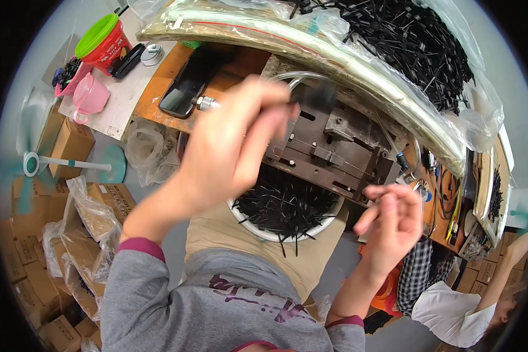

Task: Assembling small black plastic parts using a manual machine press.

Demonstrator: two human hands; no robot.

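My left hand (226,138) is raised over the left end of a dark metal fixture (311,146), its fingers smeared by motion. Just beyond its fingertips is a blurred black piece (318,97); whether the fingers grip it I cannot tell. Clear tubing (302,75) curves behind that piece. At the fixture's right front corner hovers my right hand (396,226), fingers loosely bent and apart, with nothing visible in them. Below the fixture, a white tub (237,220) between my legs is heaped with thin black plastic parts (284,202).
Behind the fixture, a long plastic-wrapped bundle (334,50) fronts a big heap of black parts (416,47). A dark phone (188,82) lies at left, with a pink cup (91,94) and red bucket (104,47) beyond. Cables (446,185) and a person in white (454,314) are at right.
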